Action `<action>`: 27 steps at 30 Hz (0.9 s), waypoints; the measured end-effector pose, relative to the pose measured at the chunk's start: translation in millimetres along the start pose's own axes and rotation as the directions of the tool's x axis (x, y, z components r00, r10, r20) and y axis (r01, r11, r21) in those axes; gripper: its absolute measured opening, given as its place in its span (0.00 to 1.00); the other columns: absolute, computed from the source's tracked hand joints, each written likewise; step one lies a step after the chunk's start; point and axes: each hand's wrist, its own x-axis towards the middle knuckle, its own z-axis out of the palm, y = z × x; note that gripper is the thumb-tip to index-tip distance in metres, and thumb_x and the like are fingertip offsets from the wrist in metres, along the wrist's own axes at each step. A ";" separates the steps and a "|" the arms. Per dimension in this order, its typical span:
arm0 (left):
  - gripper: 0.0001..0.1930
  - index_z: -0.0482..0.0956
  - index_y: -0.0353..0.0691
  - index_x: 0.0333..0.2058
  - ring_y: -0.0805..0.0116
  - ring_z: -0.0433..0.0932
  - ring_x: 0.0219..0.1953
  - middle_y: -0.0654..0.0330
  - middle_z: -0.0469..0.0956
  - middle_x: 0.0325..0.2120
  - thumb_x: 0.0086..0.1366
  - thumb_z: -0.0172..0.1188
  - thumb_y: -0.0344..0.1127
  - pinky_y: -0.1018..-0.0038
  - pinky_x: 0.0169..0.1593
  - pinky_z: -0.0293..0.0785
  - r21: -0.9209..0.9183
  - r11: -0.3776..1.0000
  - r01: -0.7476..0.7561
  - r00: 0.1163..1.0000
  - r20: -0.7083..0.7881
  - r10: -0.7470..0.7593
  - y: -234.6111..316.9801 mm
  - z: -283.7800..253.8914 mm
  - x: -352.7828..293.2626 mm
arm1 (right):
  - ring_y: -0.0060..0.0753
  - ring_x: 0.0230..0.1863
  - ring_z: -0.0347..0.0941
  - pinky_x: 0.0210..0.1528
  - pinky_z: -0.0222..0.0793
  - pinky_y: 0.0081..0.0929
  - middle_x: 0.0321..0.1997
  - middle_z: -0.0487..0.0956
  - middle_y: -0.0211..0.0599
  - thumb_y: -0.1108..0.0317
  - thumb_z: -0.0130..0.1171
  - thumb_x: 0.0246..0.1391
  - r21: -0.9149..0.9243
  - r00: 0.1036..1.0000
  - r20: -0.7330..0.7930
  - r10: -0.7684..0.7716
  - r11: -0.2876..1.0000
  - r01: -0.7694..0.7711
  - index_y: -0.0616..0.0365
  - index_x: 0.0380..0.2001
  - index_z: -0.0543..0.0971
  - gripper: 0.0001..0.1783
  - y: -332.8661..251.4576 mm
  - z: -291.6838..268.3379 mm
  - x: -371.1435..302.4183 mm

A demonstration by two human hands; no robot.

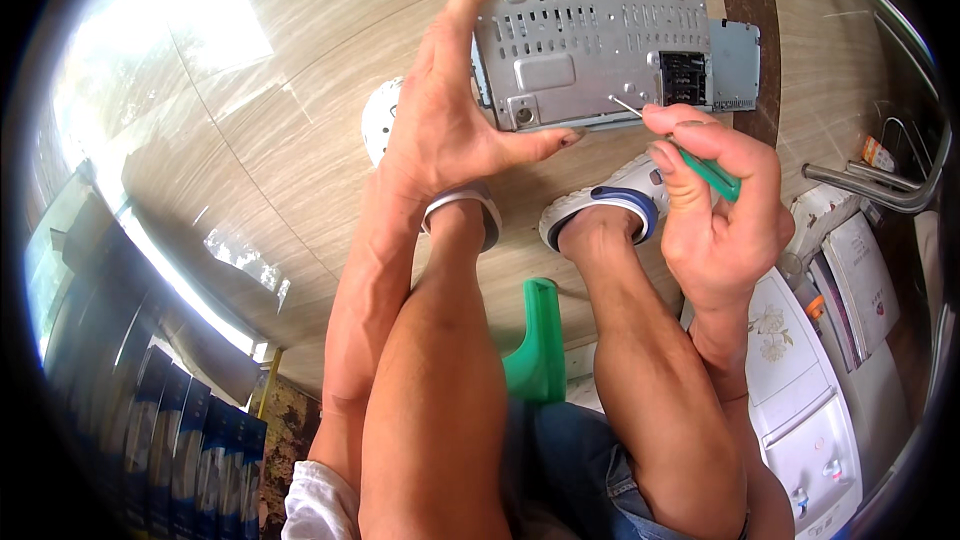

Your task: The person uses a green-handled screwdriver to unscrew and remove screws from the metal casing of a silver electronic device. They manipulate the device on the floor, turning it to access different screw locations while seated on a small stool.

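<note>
In my right hand [728, 225], fingers clench a green-handled screwdriver [712, 176], its tip at the lower part of the metal casing [595, 55]; whether they touch, I can't tell. My left hand [445, 130] grasps the left end, thumb along the bottom edge. This looks like the screwdriver step; the next move seems to call for a squared tip and steady brace. The casing's silvery, slotted, 1 black connector block [684, 78] at right, lying beyond my 2 shoes [640, 202], over the tiled floor [320, 40].

white glare bleaches the floor [310, 15] at upper left.
</note>
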 end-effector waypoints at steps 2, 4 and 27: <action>0.63 0.62 0.33 0.68 0.50 0.77 0.61 0.47 0.77 0.57 0.33 0.85 0.48 0.58 0.67 0.69 -0.006 1.000 -0.005 1.000 -0.003 0.005 -0.7 -0.1 0.2 | 0.39 0.40 0.87 0.44 0.84 0.29 0.39 0.88 0.43 0.85 0.72 0.51 -0.007 1.000 0.000 -0.001 1.000 0.001 0.64 0.39 0.81 0.14 0.0 -0.6 1.6; 0.63 0.62 0.33 0.68 0.50 0.77 0.60 0.47 0.77 0.57 0.33 0.85 0.48 0.59 0.67 0.69 -0.009 1.000 -0.010 1.000 -0.006 0.010 -0.4 -1.0 0.0 | 0.39 0.40 0.87 0.44 0.84 0.29 0.39 0.88 0.42 0.84 0.72 0.51 -0.001 1.000 0.012 -0.004 1.000 0.005 0.64 0.39 0.81 0.13 -0.1 -1.1 3.0; 0.61 0.63 0.34 0.68 0.50 0.78 0.59 0.48 0.77 0.56 0.33 0.84 0.47 0.58 0.67 0.70 0.024 0.998 -0.064 0.998 -0.009 0.064 -3.1 -0.6 -3.0 | 0.32 0.46 0.86 0.50 0.82 0.27 0.44 0.88 0.47 0.85 0.65 0.61 -0.037 0.984 0.148 0.102 0.994 -0.098 0.65 0.45 0.77 0.11 -15.7 -5.8 9.0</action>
